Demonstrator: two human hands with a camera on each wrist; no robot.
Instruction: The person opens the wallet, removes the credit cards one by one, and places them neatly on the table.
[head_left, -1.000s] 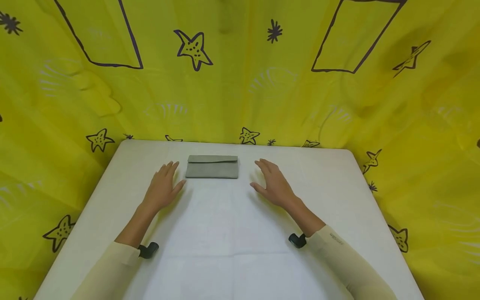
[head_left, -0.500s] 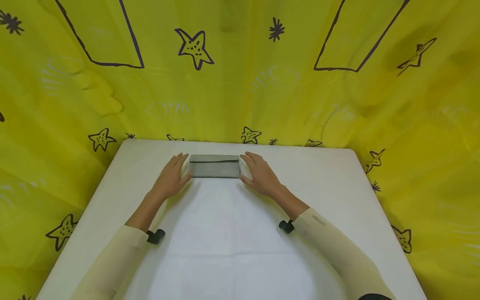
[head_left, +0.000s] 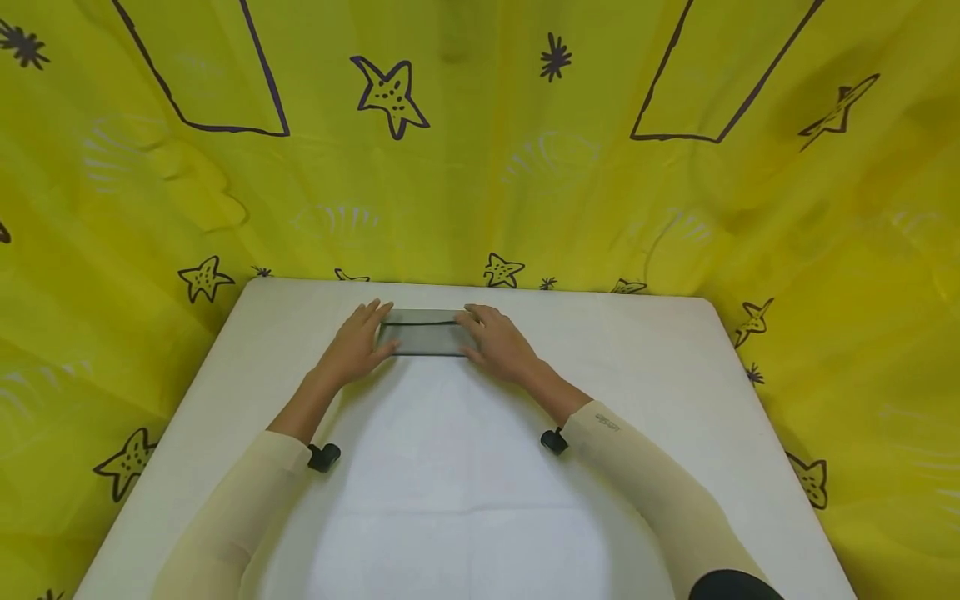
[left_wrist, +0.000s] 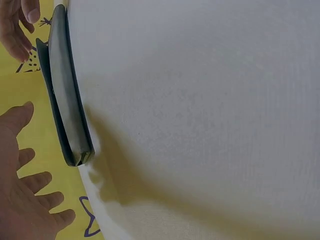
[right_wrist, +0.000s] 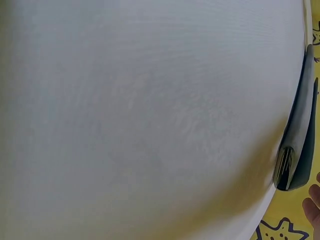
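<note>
A flat grey wallet [head_left: 426,333] with a fold-over flap lies near the far edge of the white table [head_left: 450,483]. My left hand [head_left: 356,346] sits at its left end with fingers straight and spread; in the left wrist view the left hand [left_wrist: 25,200] is just off the wallet [left_wrist: 65,100], thumb closest. My right hand [head_left: 497,342] lies at the right end, its fingers reaching over that end. The right hand's fingers [left_wrist: 17,30] show at the wallet's far end. In the right wrist view the wallet's end [right_wrist: 295,145] is seen edge-on; only a fingertip [right_wrist: 314,210] shows.
A yellow cloth [head_left: 480,167] printed with stars and dark outlines hangs behind and around the table. Small black mounts sit at my left wrist [head_left: 324,456] and my right wrist [head_left: 553,441]. The table's white top stretches toward me.
Both hands have moved forward and inward, from beside the wallet with gaps to its two ends. The right hand now overlaps the right end. The wallet has not shifted.
</note>
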